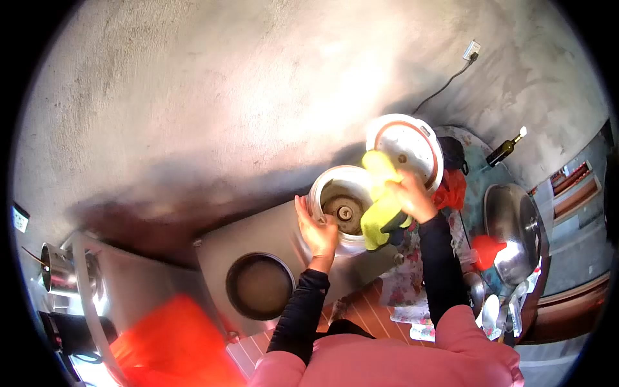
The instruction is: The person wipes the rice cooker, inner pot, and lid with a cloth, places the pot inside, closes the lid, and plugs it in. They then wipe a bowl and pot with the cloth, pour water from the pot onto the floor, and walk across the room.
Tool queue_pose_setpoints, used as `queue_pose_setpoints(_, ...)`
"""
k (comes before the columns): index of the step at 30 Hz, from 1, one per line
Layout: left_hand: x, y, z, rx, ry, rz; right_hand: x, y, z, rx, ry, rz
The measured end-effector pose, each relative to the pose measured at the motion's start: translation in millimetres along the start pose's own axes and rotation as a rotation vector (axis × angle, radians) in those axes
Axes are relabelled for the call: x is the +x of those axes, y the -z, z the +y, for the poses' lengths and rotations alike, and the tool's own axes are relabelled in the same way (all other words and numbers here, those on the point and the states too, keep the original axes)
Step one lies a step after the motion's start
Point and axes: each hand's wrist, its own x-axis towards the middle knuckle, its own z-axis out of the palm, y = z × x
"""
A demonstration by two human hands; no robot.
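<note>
A white rice cooker (316, 200) stands with its lid (436, 155) swung open to the right; its inner pot is out, and the heating plate (343, 214) shows at the bottom. My left hand (318, 231) grips the cooker's left rim, thumb over the edge. In my right hand (412, 197) is a yellow-green cloth (377, 219), bunched at the cooker's right rim beside the open lid. A round dark-rimmed pot (260, 286) rests on the metal surface (219, 258) to the lower left of the cooker.
To the right, a flowered tablecloth (403, 287) bears a large metal lid (509, 226), a red object (487, 251) and spoons. A dark bottle (504, 149) stands near the wall. A cord runs to the wall socket (472, 49). Red plastic (174, 348) lies lower left.
</note>
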Motion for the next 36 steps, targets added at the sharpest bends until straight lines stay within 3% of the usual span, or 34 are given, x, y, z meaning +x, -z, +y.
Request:
queue_pose_setpoints(2, 0, 0, 3, -0.055, -0.003, 0.022, 18, 1, -14, -0.182, 0.140, 0.028)
queue_pose_setpoints(4, -1, -1, 2, -0.039, -0.002, 0.021, 42, -33, 0, -0.322, 0.117, 0.024)
queue_pose_setpoints(5, -1, -1, 0, -0.028, -0.005, 0.018, 49, -51, -1, -0.396, 0.101, -0.075)
queue_pose_setpoints(6, -1, -2, -3, -0.023, -0.012, 0.017, 56, -76, 12, -0.615, 0.047, -0.096)
queue_pose_setpoints(9, 4, -2, -5, 0.057, -0.034, 0.024, 41, -126, 15, -0.841, 0.199, -0.060)
queue_pose_setpoints(15, 2, -2, 3, -0.098, 0.006, 0.012, 29, -102, -1, -0.838, 0.411, -0.421)
queue_pose_setpoints(18, 0, 0, 1, -0.038, 0.050, -0.012, 20, -90, -4, -0.724, 0.528, -0.460)
queue_pose_setpoints(22, 2, -2, -5, 0.033, -0.001, -0.002, -2, -53, -1, -0.681, 0.452, -0.385)
queue_pose_setpoints(23, 2, -3, -9, 0.049, -0.036, 0.010, -5, -41, -10, -0.716, 0.351, -0.270)
queue_pose_setpoints(25, 1, -2, -5, 0.066, -0.005, 0.007, 4, -28, -20, -0.820, 0.370, 0.058)
queue_pose_setpoints(27, -1, 1, -3, 0.125, 0.011, -0.017, 26, -30, -13, -0.997, 0.281, 0.199)
queue_pose_setpoints(31, 1, -2, -3, 0.131, -0.121, 0.049, 56, -51, 70, -1.323, 0.066, 0.078)
queue_pose_setpoints(33, 4, -3, 2, 0.127, -0.165, 0.082, 47, -50, 53, -1.354, 0.056, 0.091)
queue_pose_setpoints(36, 0, 1, 4, 0.098, -0.186, 0.086, 42, -44, 28, -1.246, -0.158, -0.079)
